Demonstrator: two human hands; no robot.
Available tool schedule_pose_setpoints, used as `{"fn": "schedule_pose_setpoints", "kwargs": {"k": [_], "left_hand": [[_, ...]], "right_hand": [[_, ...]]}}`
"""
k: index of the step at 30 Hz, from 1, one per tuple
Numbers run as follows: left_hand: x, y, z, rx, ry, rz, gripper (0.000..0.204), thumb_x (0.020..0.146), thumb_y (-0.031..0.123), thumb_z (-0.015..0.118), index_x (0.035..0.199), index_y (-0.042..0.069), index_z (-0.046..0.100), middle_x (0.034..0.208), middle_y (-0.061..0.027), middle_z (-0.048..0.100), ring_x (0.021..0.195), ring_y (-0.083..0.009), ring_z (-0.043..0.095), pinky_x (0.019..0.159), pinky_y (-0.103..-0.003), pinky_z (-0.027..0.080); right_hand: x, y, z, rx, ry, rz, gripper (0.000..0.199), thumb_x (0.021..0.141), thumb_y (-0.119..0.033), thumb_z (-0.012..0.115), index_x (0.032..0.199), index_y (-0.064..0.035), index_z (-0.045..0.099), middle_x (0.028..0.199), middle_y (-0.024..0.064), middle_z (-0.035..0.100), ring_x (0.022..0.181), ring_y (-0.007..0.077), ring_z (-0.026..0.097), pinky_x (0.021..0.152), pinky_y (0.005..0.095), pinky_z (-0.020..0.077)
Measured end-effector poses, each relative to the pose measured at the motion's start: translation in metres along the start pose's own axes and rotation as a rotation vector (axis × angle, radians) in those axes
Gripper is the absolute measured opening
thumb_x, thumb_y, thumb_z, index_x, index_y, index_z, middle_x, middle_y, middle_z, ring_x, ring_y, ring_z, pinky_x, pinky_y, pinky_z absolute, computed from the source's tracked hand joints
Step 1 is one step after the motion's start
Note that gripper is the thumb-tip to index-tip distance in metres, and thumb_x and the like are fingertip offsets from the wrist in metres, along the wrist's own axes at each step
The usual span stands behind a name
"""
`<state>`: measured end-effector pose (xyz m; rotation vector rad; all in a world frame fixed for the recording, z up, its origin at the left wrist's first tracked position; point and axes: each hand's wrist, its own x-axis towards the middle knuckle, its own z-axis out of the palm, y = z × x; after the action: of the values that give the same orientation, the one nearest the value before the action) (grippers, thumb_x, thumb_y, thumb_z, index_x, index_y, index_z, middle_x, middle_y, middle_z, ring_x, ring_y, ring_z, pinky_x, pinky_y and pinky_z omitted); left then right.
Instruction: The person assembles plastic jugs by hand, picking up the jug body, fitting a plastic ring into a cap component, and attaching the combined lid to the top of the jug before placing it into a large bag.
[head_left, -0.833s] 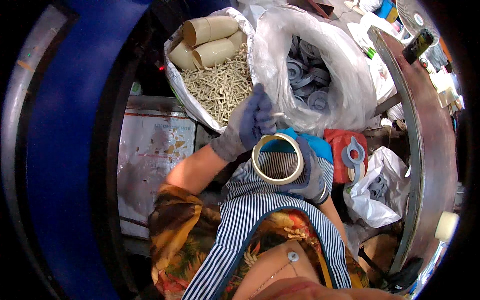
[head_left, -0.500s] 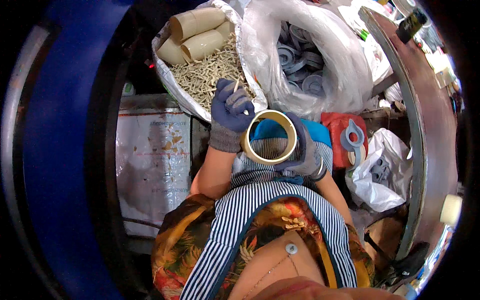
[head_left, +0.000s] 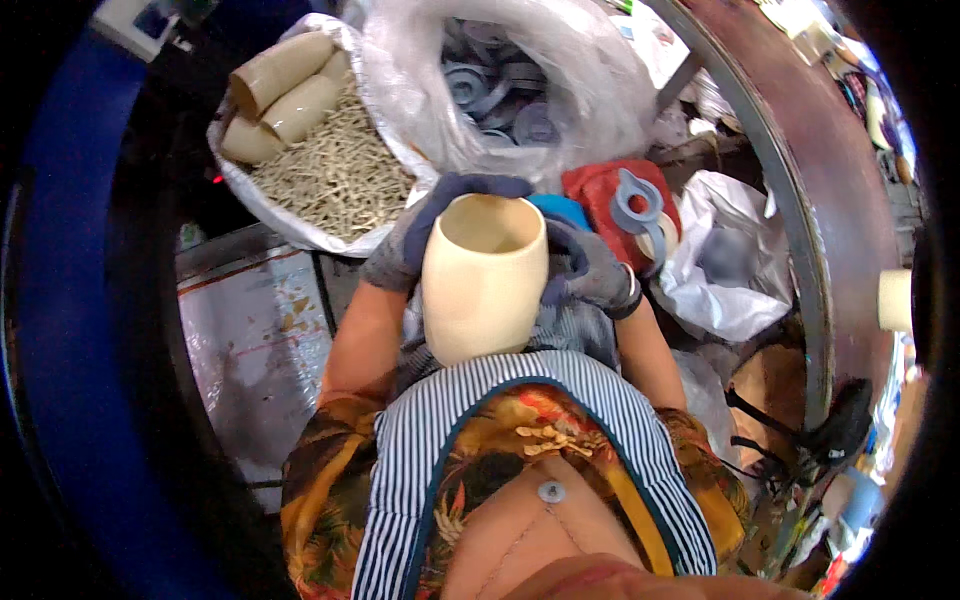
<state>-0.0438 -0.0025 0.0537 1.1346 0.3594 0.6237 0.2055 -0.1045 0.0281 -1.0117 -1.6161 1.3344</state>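
Note:
A cream plastic container point(head_left: 482, 305) with a wide round mouth stands tilted in front of my apron, its outer side wall showing. My left hand point(head_left: 428, 222), in a dark blue and grey glove, curls round its left and far side near the rim. On the right side, my gloved right hand point(head_left: 592, 272) holds the container with bent fingers. Beyond my left hand is a white sack point(head_left: 262, 222) of small cream stick-like bits point(head_left: 340, 190), with several larger cream containers point(head_left: 290, 75) lying on top.
A clear plastic bag point(head_left: 600, 90) at the far side holds grey round parts point(head_left: 468, 85). To the right are a red bundle point(head_left: 590, 185), a grey ringed part point(head_left: 640, 205), a white bag point(head_left: 690, 305) and a metal-edged table point(head_left: 850, 180). A plastic-wrapped panel point(head_left: 260, 370) lies left.
The container has turned, so its side wall now shows. My left hand has moved from pinching a small cream bit to gripping the container; that bit is no longer visible. The view has shifted.

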Motion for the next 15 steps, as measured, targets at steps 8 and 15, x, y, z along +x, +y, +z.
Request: {"fn": "schedule_pose_setpoints", "kwargs": {"k": [8, 15], "left_hand": [[0.002, -0.028, 0.007, 0.698, 0.116, 0.104, 0.048, 0.086, 0.018, 0.065, 0.129, 0.002, 0.050, 0.123, -0.0160, 0.060, 0.113, -0.0257, 0.060, 0.097, -0.037, 0.047], [-0.009, -0.042, 0.010, 0.208, 0.121, -0.043, 0.043, 0.099, 0.018, 0.047, 0.138, 0.001, 0.043, 0.134, -0.0164, 0.055, 0.122, -0.0241, 0.055, 0.101, -0.036, 0.046]], "right_hand": [[-0.106, 0.109, -0.089, -1.173, 0.937, 0.222, 0.056, 0.082, -0.028, 0.070, 0.130, -0.0040, 0.053, 0.114, 0.0210, 0.063, 0.101, 0.0407, 0.060, 0.088, 0.0485, 0.0465], [-0.030, -0.021, -0.060, 0.281, 0.736, 0.185, 0.034, 0.096, -0.024, 0.059, 0.122, -0.0036, 0.057, 0.083, -0.0038, 0.055, 0.063, 0.0039, 0.044, 0.055, 0.0204, 0.0387]]}}
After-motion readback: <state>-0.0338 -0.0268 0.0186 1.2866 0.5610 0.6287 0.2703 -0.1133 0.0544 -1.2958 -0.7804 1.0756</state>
